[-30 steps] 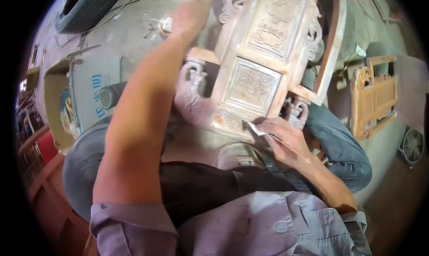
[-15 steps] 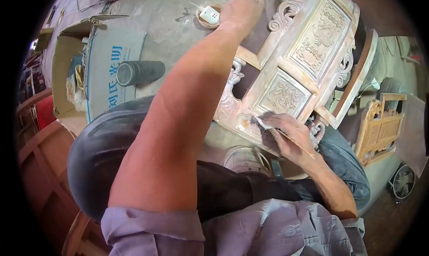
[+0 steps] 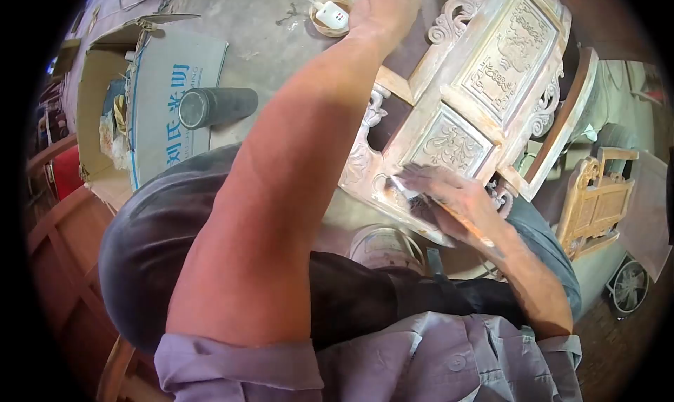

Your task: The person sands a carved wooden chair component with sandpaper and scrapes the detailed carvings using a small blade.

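Observation:
A carved wooden panel (image 3: 435,100), coated pale, lies at a slant in front of me. My right hand (image 3: 460,202) is on its lower end, closed around a thin orange-brown stick (image 3: 463,223). A small white piece (image 3: 404,188) shows under its fingertips, against the carving; some fingers are blurred. My left hand (image 3: 386,12) is at the top, beside the panel's upper left scroll and right of a white power socket (image 3: 331,16) in a round bowl. Its fingertips are partly cut off by the frame edge, so what they hold, if anything, is hidden.
A dark cylinder (image 3: 219,107) lies beside an open cardboard box (image 3: 168,100) on the left. A pale bucket (image 3: 386,247) is below the panel. At right are another carved wooden frame (image 3: 597,204) and a fan (image 3: 630,287). My knees flank the panel's lower end.
The view has shifted left and up, so the panel appears farther right. My right hand has moved slightly along the lower carving, fingers more stretched. My left arm stays extended toward the top.

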Demonstrator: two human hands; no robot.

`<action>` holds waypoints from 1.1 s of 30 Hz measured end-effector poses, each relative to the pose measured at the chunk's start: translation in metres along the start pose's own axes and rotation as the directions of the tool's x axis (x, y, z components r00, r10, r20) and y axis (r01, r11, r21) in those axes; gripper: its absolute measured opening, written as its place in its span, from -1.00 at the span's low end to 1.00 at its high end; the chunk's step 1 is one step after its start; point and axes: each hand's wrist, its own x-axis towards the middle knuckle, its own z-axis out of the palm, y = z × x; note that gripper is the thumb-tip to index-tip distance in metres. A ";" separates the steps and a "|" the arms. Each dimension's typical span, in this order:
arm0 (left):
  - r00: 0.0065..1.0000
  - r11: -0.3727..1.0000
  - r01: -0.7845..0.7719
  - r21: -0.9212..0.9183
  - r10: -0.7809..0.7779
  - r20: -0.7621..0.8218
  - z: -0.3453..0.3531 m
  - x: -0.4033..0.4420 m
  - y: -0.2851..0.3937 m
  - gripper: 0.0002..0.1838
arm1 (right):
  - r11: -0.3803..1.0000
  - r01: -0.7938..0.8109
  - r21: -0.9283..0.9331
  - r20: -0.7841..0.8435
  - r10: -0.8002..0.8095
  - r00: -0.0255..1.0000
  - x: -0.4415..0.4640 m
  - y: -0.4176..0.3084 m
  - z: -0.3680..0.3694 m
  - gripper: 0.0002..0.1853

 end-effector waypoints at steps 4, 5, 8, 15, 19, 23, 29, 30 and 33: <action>0.990 0.981 0.120 -0.154 -0.130 -0.056 -0.013 -0.011 0.005 -0.44 | 0.998 -0.035 -0.055 0.005 0.035 0.999 0.001 -0.005 -0.003 -0.43; 0.993 0.990 0.093 -0.103 -0.100 -0.069 -0.011 -0.009 0.005 -0.43 | 0.996 -0.063 -0.058 0.008 0.064 0.998 -0.002 -0.004 0.002 -0.45; 0.995 0.996 0.081 -0.046 -0.083 -0.062 -0.007 -0.006 0.005 -0.40 | 0.999 -0.026 -0.026 -0.063 0.024 0.998 -0.005 -0.005 0.012 -0.48; 0.995 0.996 0.084 -0.029 -0.085 -0.047 -0.007 -0.004 0.005 -0.37 | 1.000 -0.023 -0.011 0.051 0.023 0.998 0.012 -0.005 0.001 -0.47; 0.984 0.997 0.018 0.069 -0.005 -0.178 -0.001 -0.007 0.003 -0.41 | 0.999 -0.027 0.016 0.192 0.024 0.981 0.027 -0.005 -0.011 -0.43; 0.996 0.995 -0.015 0.103 0.024 -0.081 0.000 -0.007 0.002 -0.46 | 0.993 0.113 0.032 0.254 -0.117 0.960 0.051 0.002 -0.024 -0.43; 0.997 1.000 0.009 -0.026 -0.011 -0.075 -0.015 -0.014 0.009 -0.47 | 0.927 0.354 0.126 0.232 -0.375 0.898 0.074 0.031 -0.013 -0.47; 0.997 0.999 -0.032 0.042 0.035 -0.071 -0.011 -0.009 0.005 -0.48 | 0.939 0.338 0.059 0.275 -0.341 0.899 0.077 0.032 -0.015 -0.49; 0.994 0.999 -0.017 0.038 0.021 -0.104 -0.005 -0.013 0.003 -0.51 | 0.980 0.194 -0.035 0.206 -0.182 0.961 0.073 0.013 -0.035 -0.72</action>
